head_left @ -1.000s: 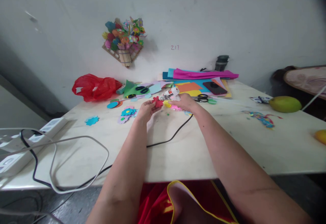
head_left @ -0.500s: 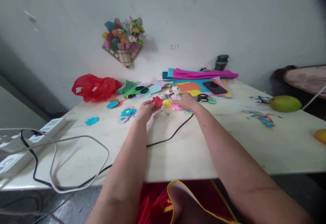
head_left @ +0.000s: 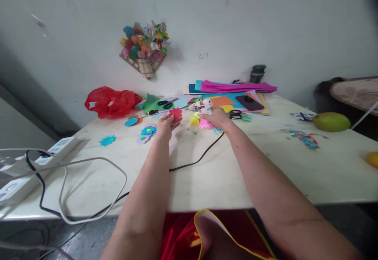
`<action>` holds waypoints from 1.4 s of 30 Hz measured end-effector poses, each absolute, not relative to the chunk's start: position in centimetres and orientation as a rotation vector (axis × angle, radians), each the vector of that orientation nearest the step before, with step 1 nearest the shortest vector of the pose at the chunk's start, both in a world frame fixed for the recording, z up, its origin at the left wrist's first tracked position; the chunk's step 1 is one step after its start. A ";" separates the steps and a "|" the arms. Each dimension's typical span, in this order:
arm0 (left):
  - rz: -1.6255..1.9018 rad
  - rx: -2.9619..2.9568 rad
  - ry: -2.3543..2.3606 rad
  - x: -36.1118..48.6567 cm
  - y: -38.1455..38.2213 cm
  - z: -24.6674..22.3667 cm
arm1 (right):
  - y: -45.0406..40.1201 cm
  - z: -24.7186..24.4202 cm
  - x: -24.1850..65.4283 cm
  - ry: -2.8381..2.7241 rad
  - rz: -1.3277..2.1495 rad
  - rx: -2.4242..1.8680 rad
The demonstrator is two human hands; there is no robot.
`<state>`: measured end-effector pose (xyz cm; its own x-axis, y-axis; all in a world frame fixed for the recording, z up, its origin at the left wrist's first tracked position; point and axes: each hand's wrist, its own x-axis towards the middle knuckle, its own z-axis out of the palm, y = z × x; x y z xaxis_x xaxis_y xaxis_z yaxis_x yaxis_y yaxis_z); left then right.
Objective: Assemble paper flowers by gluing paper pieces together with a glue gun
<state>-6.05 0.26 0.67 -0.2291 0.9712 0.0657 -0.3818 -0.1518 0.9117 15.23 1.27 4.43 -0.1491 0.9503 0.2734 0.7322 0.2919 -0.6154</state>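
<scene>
My left hand [head_left: 165, 126] pinches a red paper flower [head_left: 176, 114] above the table. My right hand [head_left: 217, 117] is wrapped round the handle of a white glue gun [head_left: 203, 105], whose nozzle points left. Just below the gun lie a yellow piece [head_left: 195, 119] and a pink piece [head_left: 204, 124]. Left of my left hand, a blue flower with a yellow centre [head_left: 148, 130] rests beside a purple flower with a green centre [head_left: 143, 138].
A power strip [head_left: 63, 145] and looped cables occupy the left side. Scissors [head_left: 235, 114], a phone [head_left: 249, 102], coloured sheets [head_left: 236, 86] and a red bag [head_left: 112, 101] lie toward the wall. A green fruit [head_left: 331, 121] sits at right.
My left hand has moved a little left with the red flower, away from the glue gun. The glue gun shows more clearly and has shifted slightly right in my right hand.
</scene>
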 end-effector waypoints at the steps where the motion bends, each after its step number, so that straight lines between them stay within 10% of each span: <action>1: 1.642 0.862 0.998 -6.2 0.3 0.8 | 1.5 4.2 15.1 -1.921 0.434 -1.513; 42: 1.816 0.877 0.893 -5.2 0.2 1.2 | 1.4 2.1 12.8 -2.316 0.244 -1.550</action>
<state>-5.24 0.16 1.23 -0.3410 0.9195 0.1956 -0.4064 -0.3318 0.8513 12.80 1.39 2.08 -0.3451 0.9201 0.1854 0.8612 0.3889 -0.3272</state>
